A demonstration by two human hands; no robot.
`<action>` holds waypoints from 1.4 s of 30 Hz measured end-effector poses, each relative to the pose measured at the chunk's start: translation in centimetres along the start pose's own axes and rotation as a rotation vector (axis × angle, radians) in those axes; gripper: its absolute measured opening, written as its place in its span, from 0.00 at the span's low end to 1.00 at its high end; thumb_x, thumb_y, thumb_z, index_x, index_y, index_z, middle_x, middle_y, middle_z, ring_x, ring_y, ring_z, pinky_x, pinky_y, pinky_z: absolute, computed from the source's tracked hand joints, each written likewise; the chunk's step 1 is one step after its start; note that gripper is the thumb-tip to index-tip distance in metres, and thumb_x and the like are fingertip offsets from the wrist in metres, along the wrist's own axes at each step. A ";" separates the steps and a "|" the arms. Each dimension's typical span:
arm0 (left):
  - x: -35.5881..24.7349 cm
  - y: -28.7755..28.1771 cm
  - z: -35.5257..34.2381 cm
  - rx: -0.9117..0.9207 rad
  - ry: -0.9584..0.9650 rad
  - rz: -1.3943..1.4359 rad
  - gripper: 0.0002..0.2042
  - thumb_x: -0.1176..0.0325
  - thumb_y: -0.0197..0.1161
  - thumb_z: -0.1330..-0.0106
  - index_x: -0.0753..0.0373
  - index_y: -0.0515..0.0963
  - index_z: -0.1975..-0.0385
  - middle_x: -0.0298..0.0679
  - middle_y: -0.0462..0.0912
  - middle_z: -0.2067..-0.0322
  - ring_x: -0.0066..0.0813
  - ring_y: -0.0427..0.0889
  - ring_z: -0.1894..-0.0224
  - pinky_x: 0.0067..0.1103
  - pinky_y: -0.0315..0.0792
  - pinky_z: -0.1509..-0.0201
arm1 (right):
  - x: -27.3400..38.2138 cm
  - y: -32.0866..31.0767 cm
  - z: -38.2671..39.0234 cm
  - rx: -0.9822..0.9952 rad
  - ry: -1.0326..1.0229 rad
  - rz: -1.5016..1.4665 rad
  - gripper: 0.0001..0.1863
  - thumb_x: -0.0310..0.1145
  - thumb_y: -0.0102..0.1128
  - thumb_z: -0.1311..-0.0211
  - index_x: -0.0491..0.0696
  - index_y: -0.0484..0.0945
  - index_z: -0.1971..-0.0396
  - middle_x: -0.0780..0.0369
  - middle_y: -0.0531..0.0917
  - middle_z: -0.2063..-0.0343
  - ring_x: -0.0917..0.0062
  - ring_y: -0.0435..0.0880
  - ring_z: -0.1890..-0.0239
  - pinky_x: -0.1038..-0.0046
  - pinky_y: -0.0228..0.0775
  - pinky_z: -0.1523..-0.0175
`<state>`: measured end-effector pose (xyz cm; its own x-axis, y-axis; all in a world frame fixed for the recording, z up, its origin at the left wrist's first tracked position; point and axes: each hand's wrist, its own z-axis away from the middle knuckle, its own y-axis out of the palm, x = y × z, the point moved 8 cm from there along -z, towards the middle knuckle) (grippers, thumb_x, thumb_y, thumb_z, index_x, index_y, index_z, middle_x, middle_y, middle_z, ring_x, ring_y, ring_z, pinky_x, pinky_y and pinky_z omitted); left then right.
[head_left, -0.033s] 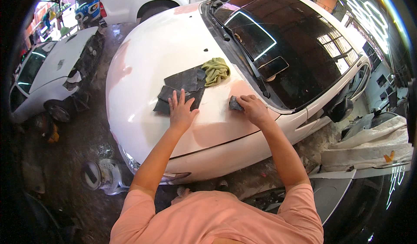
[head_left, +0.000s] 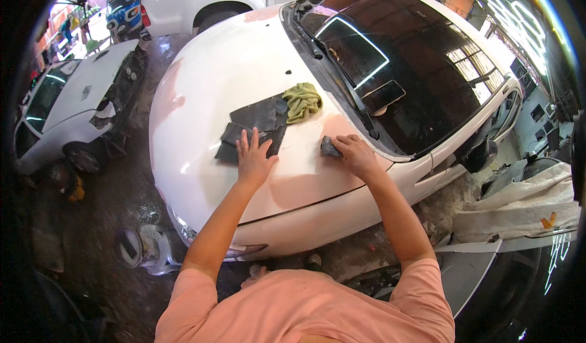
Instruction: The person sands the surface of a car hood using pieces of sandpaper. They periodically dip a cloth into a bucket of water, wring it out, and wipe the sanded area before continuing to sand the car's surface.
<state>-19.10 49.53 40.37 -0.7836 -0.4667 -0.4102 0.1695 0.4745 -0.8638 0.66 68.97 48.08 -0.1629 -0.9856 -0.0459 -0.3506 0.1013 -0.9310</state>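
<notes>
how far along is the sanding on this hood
Partly done: pinkish dull patches show on the white hood near the hands. In hand: the right hand presses a dark sanding block on it, the left hand braces beside dark sheets. Most of the hood looks glossy, unsanded.

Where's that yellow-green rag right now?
The yellow-green rag lies bunched on the white car hood, near the windshield, touching the dark sanding sheets beyond the left hand.

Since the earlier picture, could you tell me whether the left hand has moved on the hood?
No. The left hand lies flat, fingertips on the dark sheets beside the green rag, as before.
</notes>
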 end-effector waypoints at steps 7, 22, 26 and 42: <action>-6.8 0.2 -8.6 -0.150 0.155 0.138 0.43 0.39 0.69 0.35 0.62 0.67 0.26 0.66 0.50 0.22 0.68 0.43 0.20 0.54 0.42 0.18 | -1.7 0.9 1.2 -0.078 -0.030 -0.031 0.26 0.35 0.68 0.44 0.57 0.80 0.42 0.69 0.84 0.44 0.67 0.81 0.46 0.55 0.70 0.45; -13.4 2.3 -21.3 -0.247 0.179 0.168 0.20 0.58 0.72 0.37 0.61 0.78 0.50 0.47 0.81 0.57 0.44 0.82 0.49 0.47 0.73 0.36 | -2.7 -0.5 1.6 -0.206 0.047 -0.303 0.16 0.30 0.60 0.39 0.47 0.82 0.51 0.61 0.84 0.55 0.64 0.79 0.50 0.56 0.67 0.45; -15.3 -3.7 -19.8 -0.306 -0.048 0.918 0.16 0.72 0.67 0.33 0.60 0.76 0.47 0.37 0.82 0.59 0.21 0.82 0.61 0.22 0.80 0.57 | -2.7 0.2 1.5 -0.178 0.056 -0.298 0.20 0.30 0.60 0.41 0.47 0.80 0.47 0.61 0.84 0.52 0.63 0.80 0.49 0.55 0.67 0.43; 15.9 -8.9 24.7 -0.943 -0.677 1.359 0.22 0.74 0.65 0.33 0.60 0.76 0.38 0.44 0.81 0.46 0.33 0.85 0.49 0.29 0.82 0.44 | 0.2 0.7 -1.1 0.001 0.037 -0.161 0.27 0.22 0.65 0.49 0.45 0.82 0.44 0.55 0.84 0.46 0.51 0.79 0.43 0.54 0.70 0.37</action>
<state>-18.28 19.46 34.27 0.0005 0.4973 -0.8676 -0.1322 0.8600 0.4929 -0.60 68.98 47.83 -0.1380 -0.9835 0.1174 -0.3743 -0.0580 -0.9255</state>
